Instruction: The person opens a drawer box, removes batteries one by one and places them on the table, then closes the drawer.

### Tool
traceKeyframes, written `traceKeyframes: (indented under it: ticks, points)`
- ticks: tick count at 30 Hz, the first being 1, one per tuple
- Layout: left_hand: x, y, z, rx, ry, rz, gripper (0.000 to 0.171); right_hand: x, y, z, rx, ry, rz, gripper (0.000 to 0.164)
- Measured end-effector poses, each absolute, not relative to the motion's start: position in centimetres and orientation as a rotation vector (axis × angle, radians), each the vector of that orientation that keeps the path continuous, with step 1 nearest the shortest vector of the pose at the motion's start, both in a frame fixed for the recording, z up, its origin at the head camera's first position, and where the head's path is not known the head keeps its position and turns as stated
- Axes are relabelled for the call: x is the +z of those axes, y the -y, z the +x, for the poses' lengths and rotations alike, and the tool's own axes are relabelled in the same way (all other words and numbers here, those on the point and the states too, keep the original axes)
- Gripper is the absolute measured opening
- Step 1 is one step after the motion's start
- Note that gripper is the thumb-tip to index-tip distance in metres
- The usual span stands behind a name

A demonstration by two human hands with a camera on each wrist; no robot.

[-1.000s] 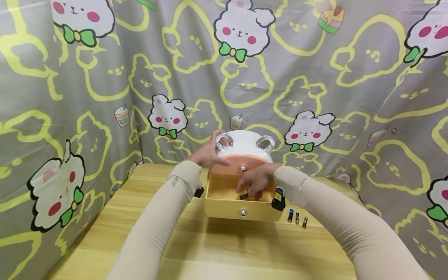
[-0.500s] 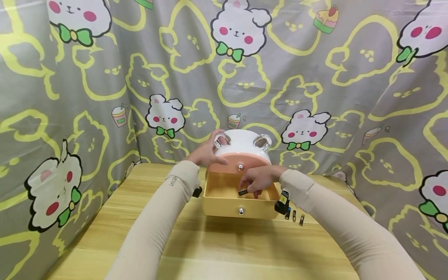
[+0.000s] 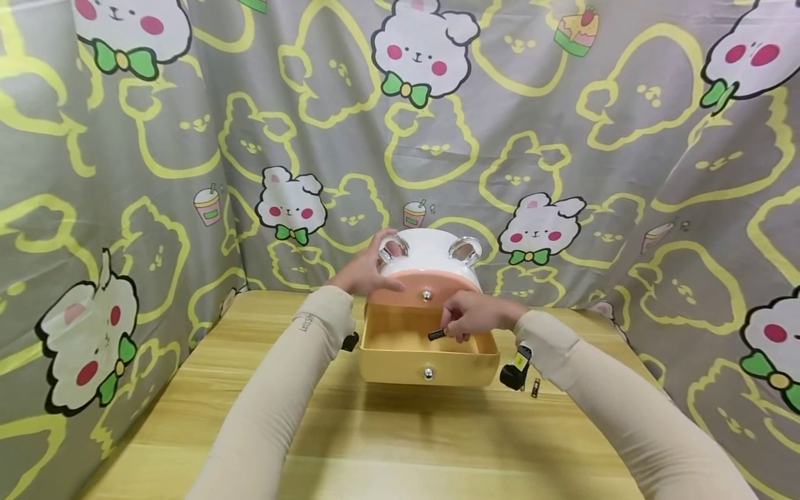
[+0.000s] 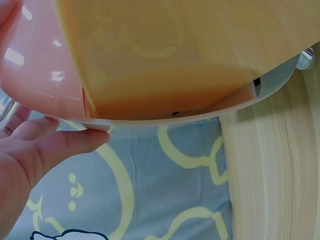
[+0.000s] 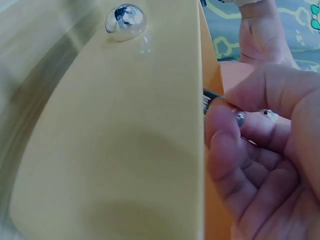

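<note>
In the head view, a white desktop drawer box [image 3: 431, 244] with clear ear-shaped loops stands at the back of the table. Its peach upper drawer [image 3: 409, 286] is closed and its yellow lower drawer [image 3: 400, 368] is pulled out. My left hand [image 3: 365, 271] grips the box's upper left side, with the thumb towards the front and the other fingers round behind. Over the yellow drawer, my right hand [image 3: 475, 314] pinches a small dark battery [image 3: 437, 334] between thumb and fingertips. The right wrist view shows that battery [image 5: 210, 100] just behind the drawer's front, partly covered by fingers.
Another battery [image 3: 535, 387] lies on the wooden table [image 3: 350, 444] right of the drawer, beside the black wrist camera [image 3: 515, 371]. That camera hides most of the spot to its left. A patterned curtain [image 3: 350, 153] encloses the table's back and sides.
My right hand has lifted the battery up from the drawer's floor and drawn slightly right. Its wrist camera now covers batteries seen earlier on the table. The left hand keeps its hold.
</note>
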State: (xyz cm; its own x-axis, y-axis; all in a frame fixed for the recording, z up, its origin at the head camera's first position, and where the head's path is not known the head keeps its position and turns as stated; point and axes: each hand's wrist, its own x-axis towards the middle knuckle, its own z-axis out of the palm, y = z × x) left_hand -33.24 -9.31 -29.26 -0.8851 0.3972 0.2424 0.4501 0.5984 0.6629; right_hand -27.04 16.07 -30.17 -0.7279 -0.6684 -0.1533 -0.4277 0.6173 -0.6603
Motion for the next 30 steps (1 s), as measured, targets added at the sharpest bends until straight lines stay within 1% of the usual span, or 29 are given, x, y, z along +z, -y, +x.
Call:
traceKeyframes:
  ticks: [2,7,9,14,17,20,24,27,30]
  points:
    - [-29.3,9.3,-33.3,-1.174,2.747,-0.724,0.111,-30.4,-16.4,-26.9,-0.963,-2.455,-0.821,0.006]
    - [-29.3,9.2,-33.3,-1.190,2.749,-0.724,0.112,-31.1,-17.5,-26.9,-1.147,-2.506,-0.677,0.020]
    - [-29.3,9.2,-33.3,-1.188,2.753,-0.725,0.113,-31.2,-17.9,-26.9,-1.195,-2.528,-0.630,0.019]
    - [-29.3,9.2,-33.3,-1.207,2.749,-0.723,0.112,-31.3,-18.6,-26.5,-1.343,-2.489,-0.548,0.010]
    - [-29.3,9.3,-33.4,-1.216,2.748,-0.724,0.111,-31.3,-18.9,-26.2,-1.431,-2.420,-0.499,0.009]
    - [-29.3,9.2,-33.4,-1.224,2.743,-0.730,0.111,-31.4,-19.2,-25.8,-1.551,-2.313,-0.452,0.009]
    - [-29.3,9.2,-33.3,-1.251,2.734,-0.733,0.111,-31.5,-19.8,-25.3,-1.779,-2.085,-0.378,0.005]
    - [-29.3,9.1,-33.3,-1.258,2.733,-0.739,0.111,-31.5,-20.5,-25.0,-1.916,-1.932,-0.330,0.007]
    - [-29.3,9.1,-33.3,-1.256,2.726,-0.744,0.112,-31.6,-21.3,-24.6,-2.005,-1.820,-0.310,0.016]
